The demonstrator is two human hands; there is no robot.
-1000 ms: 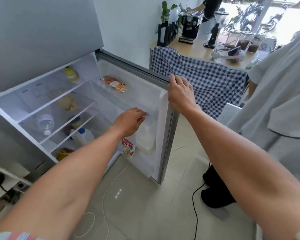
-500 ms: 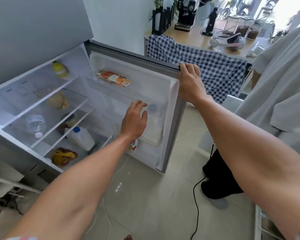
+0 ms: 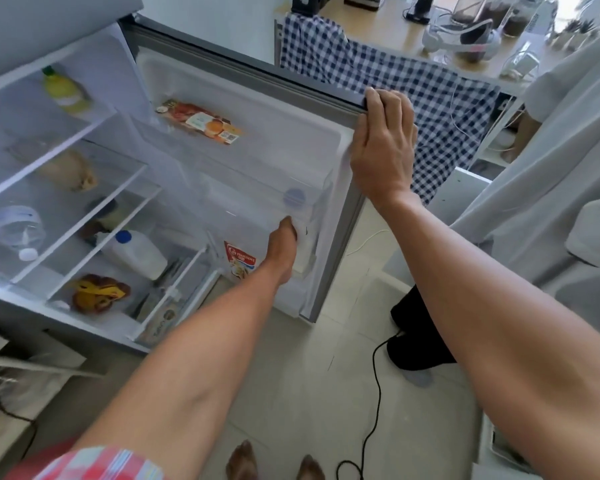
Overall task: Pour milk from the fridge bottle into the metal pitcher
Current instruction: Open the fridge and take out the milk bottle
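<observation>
The fridge stands open. A white milk bottle with a pale blue cap (image 3: 293, 197) stands in the door's lower bin, partly veiled by the translucent bin above it. My left hand (image 3: 284, 245) reaches down into that bin against the bottle's white body; its fingers are hidden, so I cannot tell whether they close around it. My right hand (image 3: 383, 147) grips the top edge of the fridge door (image 3: 257, 74). No metal pitcher is in view.
A second white bottle with a blue cap (image 3: 132, 252) lies on a lower fridge shelf, among food and a clear water bottle (image 3: 18, 230). A red carton (image 3: 241, 261) sits in the door. A checked cloth (image 3: 413, 84) hangs off the counter behind. A person stands at right; a black cable (image 3: 374, 393) crosses the floor.
My left hand has dropped from the middle door bin's front to the lower bin beside the milk bottle. The view has tilted downward. My right hand stays on the door's top edge.
</observation>
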